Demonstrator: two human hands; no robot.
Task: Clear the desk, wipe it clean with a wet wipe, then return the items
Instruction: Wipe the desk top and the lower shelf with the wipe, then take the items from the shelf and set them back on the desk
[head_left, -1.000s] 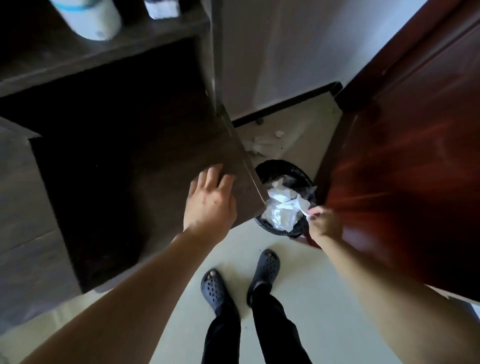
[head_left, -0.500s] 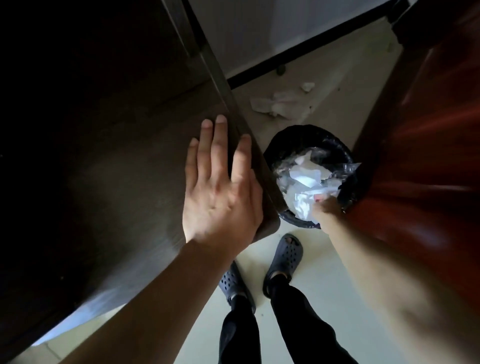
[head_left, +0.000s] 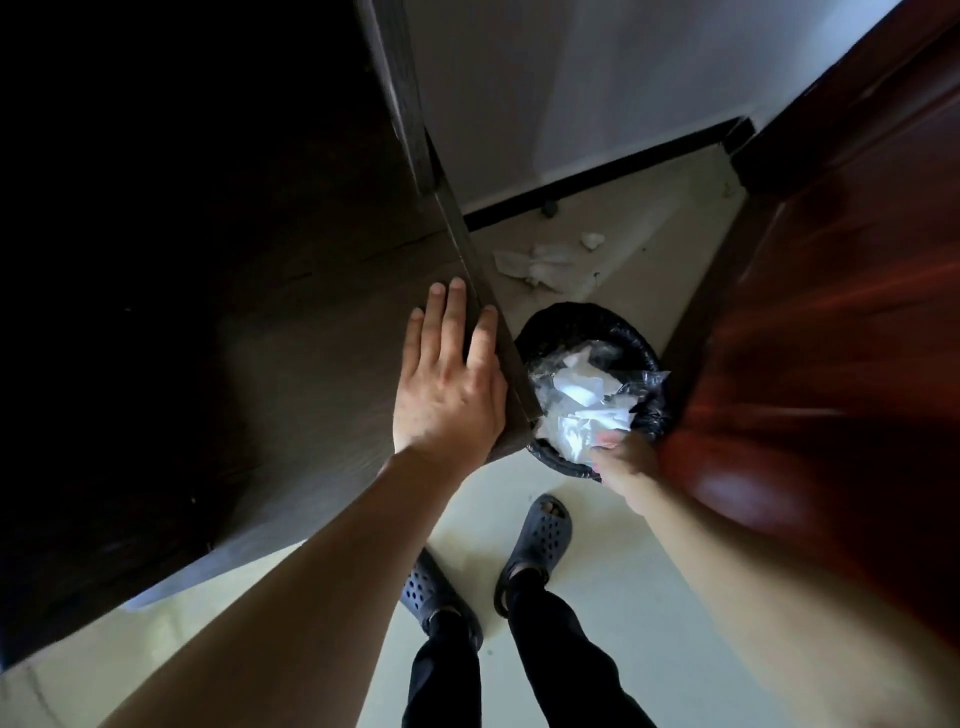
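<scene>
Our left hand (head_left: 447, 384) lies flat on the desk (head_left: 260, 415), fingers straight, at its right edge near the front corner. Next comes the bin (head_left: 571, 325), the wet wipe (head_left: 584, 415) crumpled on top. Our right hand (head_left: 626, 460) touches it: pinching or released, we cannot tell. Wiping looks done; returning the items remains.

The single head view looks steeply down from close above the bin (head_left: 582, 325), desk (head_left: 291, 415) left of it.

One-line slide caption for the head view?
Left hand flat on the desk corner; right hand at the crumpled tissue in the black bin.
</scene>
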